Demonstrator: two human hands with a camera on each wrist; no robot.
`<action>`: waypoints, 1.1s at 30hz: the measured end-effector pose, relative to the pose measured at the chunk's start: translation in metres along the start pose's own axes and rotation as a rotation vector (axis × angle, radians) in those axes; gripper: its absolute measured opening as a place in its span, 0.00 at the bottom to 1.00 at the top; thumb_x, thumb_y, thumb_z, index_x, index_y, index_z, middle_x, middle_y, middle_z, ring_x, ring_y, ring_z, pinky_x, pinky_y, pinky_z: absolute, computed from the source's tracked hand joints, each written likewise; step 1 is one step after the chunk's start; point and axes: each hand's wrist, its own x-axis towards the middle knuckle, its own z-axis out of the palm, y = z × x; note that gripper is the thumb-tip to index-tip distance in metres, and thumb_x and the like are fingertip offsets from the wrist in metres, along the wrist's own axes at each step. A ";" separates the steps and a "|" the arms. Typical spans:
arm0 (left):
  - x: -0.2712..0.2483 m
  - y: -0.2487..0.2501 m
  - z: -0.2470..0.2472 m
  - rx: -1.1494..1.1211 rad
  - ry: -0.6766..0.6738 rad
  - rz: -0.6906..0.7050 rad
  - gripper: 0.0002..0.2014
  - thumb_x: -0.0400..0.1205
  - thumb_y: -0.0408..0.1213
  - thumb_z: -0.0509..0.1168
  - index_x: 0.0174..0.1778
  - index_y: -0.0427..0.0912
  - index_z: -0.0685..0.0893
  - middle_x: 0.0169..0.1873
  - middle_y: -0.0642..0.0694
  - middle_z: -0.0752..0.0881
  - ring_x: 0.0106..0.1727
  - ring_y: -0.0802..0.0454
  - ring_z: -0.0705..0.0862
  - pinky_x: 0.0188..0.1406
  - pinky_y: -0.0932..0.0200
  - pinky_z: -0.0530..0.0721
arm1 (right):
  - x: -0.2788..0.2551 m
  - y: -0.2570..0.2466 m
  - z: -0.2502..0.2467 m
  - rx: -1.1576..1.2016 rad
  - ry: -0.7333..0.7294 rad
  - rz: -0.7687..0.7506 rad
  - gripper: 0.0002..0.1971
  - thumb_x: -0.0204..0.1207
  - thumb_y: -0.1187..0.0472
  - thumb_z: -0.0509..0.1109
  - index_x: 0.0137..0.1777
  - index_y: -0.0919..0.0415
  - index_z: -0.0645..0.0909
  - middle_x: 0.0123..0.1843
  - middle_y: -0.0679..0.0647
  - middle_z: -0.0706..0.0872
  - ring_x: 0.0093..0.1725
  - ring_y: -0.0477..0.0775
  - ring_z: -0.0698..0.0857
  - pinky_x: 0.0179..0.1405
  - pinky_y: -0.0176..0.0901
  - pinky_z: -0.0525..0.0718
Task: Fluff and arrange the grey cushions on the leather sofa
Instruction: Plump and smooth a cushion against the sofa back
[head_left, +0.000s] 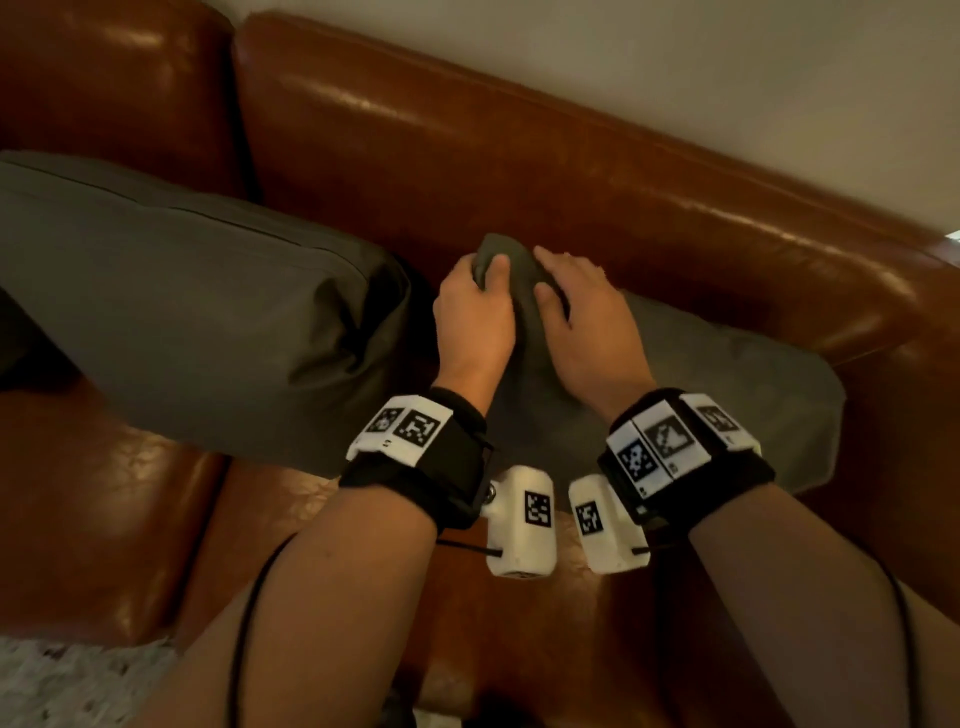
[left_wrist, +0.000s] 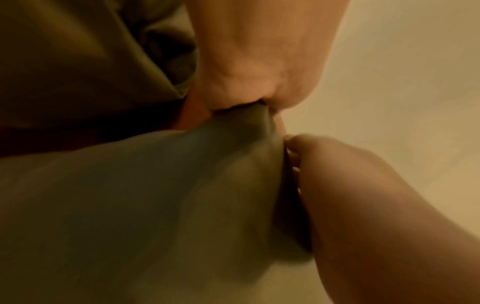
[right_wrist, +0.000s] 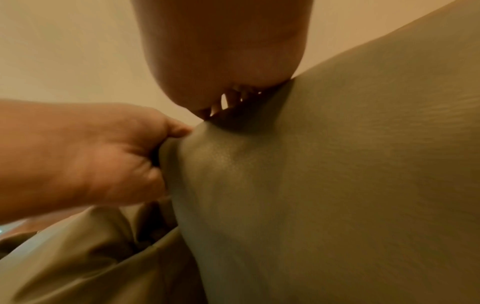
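Note:
Two grey cushions lie on the brown leather sofa (head_left: 571, 171). The right cushion (head_left: 727, 389) leans against the backrest, and both hands hold its raised upper-left corner. My left hand (head_left: 485, 273) grips the corner tip with the thumb on the front. My right hand (head_left: 543, 275) holds the same corner just to the right, thumb in front and fingers over the top edge. The left wrist view shows my left hand (left_wrist: 249, 105) bunching the cushion's fabric (left_wrist: 155, 205). In the right wrist view, my right hand (right_wrist: 228, 98) clasps the cushion (right_wrist: 337, 185) beside my left hand (right_wrist: 91, 160).
The larger grey cushion (head_left: 182, 312) lies tilted on the seat at the left, close to my left hand. A pale wall (head_left: 727, 62) runs behind the sofa. A light rug (head_left: 78, 686) shows at the bottom left, in front of the seat.

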 end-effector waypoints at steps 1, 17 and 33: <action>0.005 0.000 -0.001 -0.042 0.001 -0.041 0.21 0.80 0.51 0.59 0.64 0.43 0.82 0.56 0.46 0.86 0.59 0.45 0.84 0.64 0.40 0.82 | -0.005 0.004 -0.001 -0.056 -0.009 0.019 0.22 0.89 0.55 0.55 0.81 0.56 0.69 0.80 0.54 0.73 0.81 0.53 0.67 0.82 0.48 0.55; -0.093 0.044 0.106 0.829 -0.478 0.759 0.08 0.84 0.43 0.60 0.52 0.49 0.83 0.53 0.52 0.79 0.60 0.51 0.75 0.69 0.51 0.66 | -0.130 0.148 -0.067 0.086 0.480 0.555 0.17 0.84 0.55 0.62 0.70 0.57 0.79 0.71 0.59 0.76 0.71 0.61 0.73 0.71 0.60 0.72; -0.087 0.046 0.262 1.433 -0.774 0.756 0.16 0.78 0.61 0.64 0.48 0.52 0.81 0.49 0.49 0.79 0.49 0.48 0.78 0.50 0.47 0.79 | -0.143 0.233 -0.076 0.665 0.295 0.731 0.13 0.78 0.49 0.71 0.43 0.59 0.86 0.37 0.53 0.88 0.39 0.52 0.85 0.39 0.46 0.80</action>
